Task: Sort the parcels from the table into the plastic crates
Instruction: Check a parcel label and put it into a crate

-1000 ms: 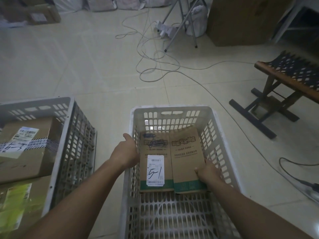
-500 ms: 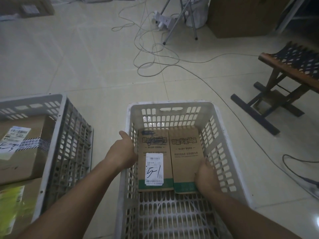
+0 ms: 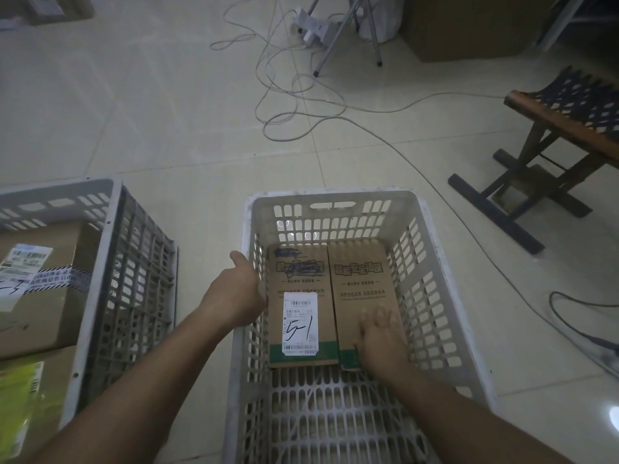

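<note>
Right hand rests on cardboard parcel inside grey crate.

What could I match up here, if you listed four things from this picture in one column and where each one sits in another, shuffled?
Things:
1. brown cardboard parcel with the white 5-1 label
2. large taped cardboard box
3. dark wooden folding stool
4. white power strip

Places:
A. on the tiled floor, among the cables at the top
B. inside the grey plastic crate on the left
C. on the floor, right of the white plastic crate
D. inside the white plastic crate, between the hands

Pairs: 1-D, 2-B, 3-C, 4-A
</note>
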